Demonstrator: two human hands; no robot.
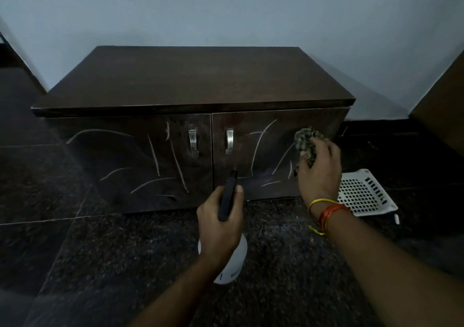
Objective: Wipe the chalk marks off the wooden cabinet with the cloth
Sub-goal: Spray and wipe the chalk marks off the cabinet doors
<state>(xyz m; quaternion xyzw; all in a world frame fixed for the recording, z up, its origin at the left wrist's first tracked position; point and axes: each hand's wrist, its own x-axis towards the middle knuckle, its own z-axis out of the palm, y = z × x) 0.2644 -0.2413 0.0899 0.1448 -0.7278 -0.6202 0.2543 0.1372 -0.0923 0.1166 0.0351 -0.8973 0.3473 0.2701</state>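
The lower part of the spray bottle (232, 264) was hidden behind the left hand (221, 222), whose grip was closed around the bottle's dark head. A small dark mark could be seen on the white body, but it could not be read. The cloth (306, 142), bunched up and partly covered by fingers, was held in the closed grip of the right hand (319, 169) against the right door of the cabinet (190, 80). Chalk marks (261, 143) were seen across both doors. A white basket (364, 193) on the floor (140, 246) was partly hidden by the right wrist.
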